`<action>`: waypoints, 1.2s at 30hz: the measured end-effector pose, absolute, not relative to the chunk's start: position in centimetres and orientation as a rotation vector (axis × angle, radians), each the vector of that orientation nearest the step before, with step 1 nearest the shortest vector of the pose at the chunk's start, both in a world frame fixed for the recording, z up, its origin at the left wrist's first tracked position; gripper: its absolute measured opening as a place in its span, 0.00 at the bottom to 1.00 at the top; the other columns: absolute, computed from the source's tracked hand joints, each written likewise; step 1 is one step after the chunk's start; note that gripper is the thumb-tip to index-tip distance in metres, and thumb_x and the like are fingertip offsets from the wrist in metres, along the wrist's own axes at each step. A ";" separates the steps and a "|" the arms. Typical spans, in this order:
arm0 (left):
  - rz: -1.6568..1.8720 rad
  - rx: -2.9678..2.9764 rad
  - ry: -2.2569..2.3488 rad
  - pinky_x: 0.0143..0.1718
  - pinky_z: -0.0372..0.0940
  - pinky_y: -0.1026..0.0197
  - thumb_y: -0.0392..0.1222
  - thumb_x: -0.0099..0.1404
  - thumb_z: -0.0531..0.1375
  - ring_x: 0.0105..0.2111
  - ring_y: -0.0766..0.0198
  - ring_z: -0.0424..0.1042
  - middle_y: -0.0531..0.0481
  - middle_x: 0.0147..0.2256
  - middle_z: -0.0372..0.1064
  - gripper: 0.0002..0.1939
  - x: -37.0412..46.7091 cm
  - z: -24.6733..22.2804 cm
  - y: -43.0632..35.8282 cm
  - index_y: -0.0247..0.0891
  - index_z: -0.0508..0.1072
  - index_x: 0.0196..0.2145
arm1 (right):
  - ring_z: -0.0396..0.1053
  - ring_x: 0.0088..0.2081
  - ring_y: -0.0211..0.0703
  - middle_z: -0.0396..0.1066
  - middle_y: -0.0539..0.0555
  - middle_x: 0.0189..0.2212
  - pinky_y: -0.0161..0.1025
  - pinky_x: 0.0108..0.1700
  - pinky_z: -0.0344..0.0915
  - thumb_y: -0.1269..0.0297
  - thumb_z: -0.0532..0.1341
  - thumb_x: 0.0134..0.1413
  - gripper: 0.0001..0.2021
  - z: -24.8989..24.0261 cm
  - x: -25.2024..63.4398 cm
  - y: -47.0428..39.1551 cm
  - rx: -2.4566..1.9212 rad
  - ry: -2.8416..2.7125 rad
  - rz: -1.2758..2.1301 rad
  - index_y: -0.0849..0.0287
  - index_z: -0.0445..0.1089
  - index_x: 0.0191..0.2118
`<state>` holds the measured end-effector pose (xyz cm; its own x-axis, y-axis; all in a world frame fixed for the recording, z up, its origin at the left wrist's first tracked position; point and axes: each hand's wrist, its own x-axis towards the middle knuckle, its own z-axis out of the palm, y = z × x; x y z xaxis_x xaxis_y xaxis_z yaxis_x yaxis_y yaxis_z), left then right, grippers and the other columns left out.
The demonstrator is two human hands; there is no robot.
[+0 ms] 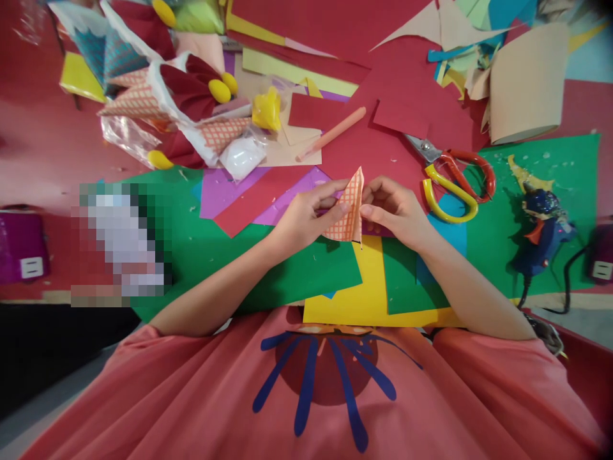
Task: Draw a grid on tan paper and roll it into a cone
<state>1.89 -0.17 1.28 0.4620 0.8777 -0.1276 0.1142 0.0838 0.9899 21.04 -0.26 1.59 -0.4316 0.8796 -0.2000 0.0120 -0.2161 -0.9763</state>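
Observation:
A small orange-checked paper cone [348,207] stands point-up between my two hands, above the green sheet. My left hand [306,217] is closed on its left side, thumb in front and fingers behind. At the cone's right edge is my right hand [395,211], its fingers bent and thumb tip against or very close to the edge; whether it pinches the paper is hard to tell. Scissors [450,176] with red and yellow handles lie just beyond my right hand. A peach-coloured stick [331,134] rests beyond the cone.
Checked cones with white trim [134,96] and yellow egg shapes pile at the back left. A blue glue gun [543,239] with its cord is at the right, near a beige paper cylinder [529,86]. Coloured sheets, including green [201,255], cover the table. A blurred-out object lies left.

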 end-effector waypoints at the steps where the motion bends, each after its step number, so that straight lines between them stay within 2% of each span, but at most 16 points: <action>1: 0.723 1.391 0.953 0.27 0.67 0.66 0.56 0.66 0.59 0.26 0.67 0.72 0.51 0.28 0.75 0.26 1.9 1.3 -0.2 0.35 0.71 0.53 | 0.61 0.27 0.30 0.62 0.46 0.28 0.31 0.27 0.60 0.49 0.67 0.50 0.19 1.5 21.1 -0.3 -1.095 -1.398 1.722 0.58 0.62 0.34; 4: 0.724 1.389 0.938 0.40 0.72 0.62 0.56 0.66 0.58 0.39 0.60 0.77 0.47 0.39 0.78 0.26 1.8 1.3 -0.2 0.35 0.71 0.55 | 0.61 0.28 0.31 0.62 0.46 0.28 0.31 0.29 0.60 0.51 0.67 0.50 0.18 1.4 21.2 -0.3 -1.098 -1.400 1.733 0.58 0.64 0.36; 7: 0.736 1.385 0.920 0.46 0.71 0.61 0.56 0.66 0.58 0.44 0.58 0.76 0.45 0.43 0.77 0.27 1.8 1.2 -0.3 0.35 0.71 0.55 | 0.61 0.28 0.31 0.62 0.46 0.28 0.30 0.28 0.60 0.52 0.67 0.50 0.16 1.3 21.2 -0.3 -1.096 -1.404 1.748 0.58 0.66 0.38; 12: 0.713 1.399 0.959 0.46 0.73 0.58 0.55 0.65 0.59 0.43 0.58 0.77 0.47 0.41 0.78 0.27 1.8 0.9 -0.3 0.36 0.70 0.56 | 0.60 0.27 0.31 0.63 0.47 0.27 0.31 0.28 0.59 0.52 0.67 0.50 0.17 1.4 21.1 -0.3 -1.105 -1.439 1.717 0.58 0.68 0.38; 16: 0.738 1.385 0.915 0.51 0.70 0.57 0.59 0.64 0.59 0.50 0.55 0.74 0.44 0.49 0.75 0.29 1.8 0.8 -0.2 0.36 0.71 0.55 | 0.61 0.29 0.33 0.64 0.47 0.27 0.31 0.29 0.61 0.50 0.67 0.50 0.17 1.3 21.1 -0.3 -1.125 -1.481 1.670 0.58 0.69 0.38; 19: 0.738 1.381 0.908 0.53 0.69 0.55 0.59 0.64 0.59 0.52 0.53 0.73 0.43 0.51 0.73 0.30 1.8 0.7 -0.1 0.36 0.71 0.56 | 0.62 0.29 0.33 0.65 0.48 0.27 0.32 0.29 0.61 0.50 0.66 0.51 0.17 1.2 21.1 -0.4 -1.131 -1.508 1.643 0.58 0.69 0.38; 36: 0.735 1.390 0.922 0.54 0.69 0.57 0.57 0.64 0.59 0.53 0.55 0.72 0.44 0.51 0.73 0.28 1.9 0.7 -0.1 0.36 0.72 0.55 | 0.60 0.28 0.33 0.63 0.47 0.26 0.32 0.28 0.59 0.49 0.64 0.53 0.17 1.2 20.9 -0.6 -1.164 -1.557 1.614 0.58 0.68 0.37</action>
<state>1.88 -0.12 0.74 0.4776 0.8722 -0.1056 0.0916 0.0701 0.9933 20.94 -0.58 1.17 -0.4309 0.8845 -0.1787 0.1468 -0.1267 -0.9810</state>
